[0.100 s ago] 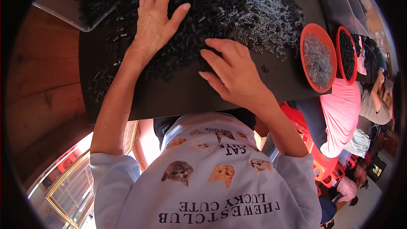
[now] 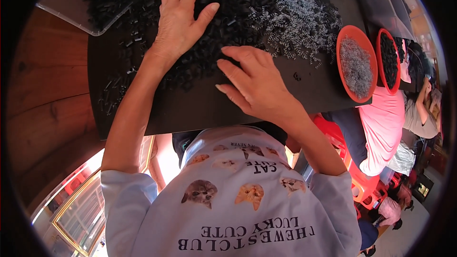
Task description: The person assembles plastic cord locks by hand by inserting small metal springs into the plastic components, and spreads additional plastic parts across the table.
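Note:
A heap of small black tubular parts (image 2: 214,35) covers the far middle of the dark table. Over it lies my left hand (image 2: 180,24), palm down, fingers stretched and thumb apart, with nothing visible in it. My right hand (image 2: 254,78) hovers at the near right edge of the heap. Its fingers are apart and slightly bent, pointing left toward the black parts, and no part shows in its grip. What lies under both palms is hidden. Beyond my right hand, to the right, spreads a pile of small silver coil springs (image 2: 302,26).
An orange-red bowl of springs (image 2: 341,66) stands at the table's right edge, beside a red bowl of black parts (image 2: 381,50). A clear plastic bin (image 2: 97,31) sits far left. Scattered pieces lie on the table (image 2: 195,109). A person in pink (image 2: 383,123) sits at right.
My right hand has shifted a little left and nearer to me. My left hand has moved slightly to the right.

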`<state>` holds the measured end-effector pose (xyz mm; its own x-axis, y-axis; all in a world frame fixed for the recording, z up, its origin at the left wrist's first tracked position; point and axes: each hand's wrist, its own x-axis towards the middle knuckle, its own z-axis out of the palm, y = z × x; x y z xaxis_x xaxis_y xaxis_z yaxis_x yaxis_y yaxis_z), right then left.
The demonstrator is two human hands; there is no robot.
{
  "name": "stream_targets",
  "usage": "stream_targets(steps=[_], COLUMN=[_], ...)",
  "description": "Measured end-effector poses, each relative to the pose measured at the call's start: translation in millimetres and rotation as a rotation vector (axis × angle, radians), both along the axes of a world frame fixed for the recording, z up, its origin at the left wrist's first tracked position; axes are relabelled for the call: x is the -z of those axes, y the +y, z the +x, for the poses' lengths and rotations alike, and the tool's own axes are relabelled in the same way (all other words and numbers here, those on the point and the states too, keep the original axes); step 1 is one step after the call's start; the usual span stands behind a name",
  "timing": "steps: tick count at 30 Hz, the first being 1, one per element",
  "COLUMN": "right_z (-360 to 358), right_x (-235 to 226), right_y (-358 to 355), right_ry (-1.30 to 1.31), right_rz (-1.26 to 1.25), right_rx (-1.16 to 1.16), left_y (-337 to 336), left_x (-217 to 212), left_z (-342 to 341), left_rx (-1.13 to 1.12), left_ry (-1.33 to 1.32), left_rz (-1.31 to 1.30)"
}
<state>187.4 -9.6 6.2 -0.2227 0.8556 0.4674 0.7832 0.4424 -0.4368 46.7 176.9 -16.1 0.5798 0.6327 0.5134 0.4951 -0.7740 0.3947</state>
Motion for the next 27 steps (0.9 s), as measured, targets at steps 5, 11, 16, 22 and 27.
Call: stream_targets(steps=[5, 11, 16, 22, 27], right_z=[-28.5, -72.2, -87.4, -54.5, -42.0], right_x=[-3.8, 5.6, 22.6, 21.6, 10.6], right_y=[5.7, 31.7, 57.9, 90.5, 98.5], right_ry=[0.022, -0.046, -0.165, -0.406, -0.302], right_rz=[0.024, 0.042, 0.196, 0.31, 0.245], right_rx=[-0.126, -0.234, -0.164, -0.073, -0.044], left_y=[-1.0, -16.2, -22.9, -35.9, -99.0], left_x=[-10.4, -54.4, -83.4, -70.0, -69.4], left_z=[7.8, -6.4, -37.0, -88.1, -108.3], left_rx=[0.058, 0.032, 0.019, -0.026, -0.046], left_ry=[0.034, -0.019, -0.285, -0.519, -0.492], left_rz=[0.031, -0.182, -0.235, -0.278, -0.195])
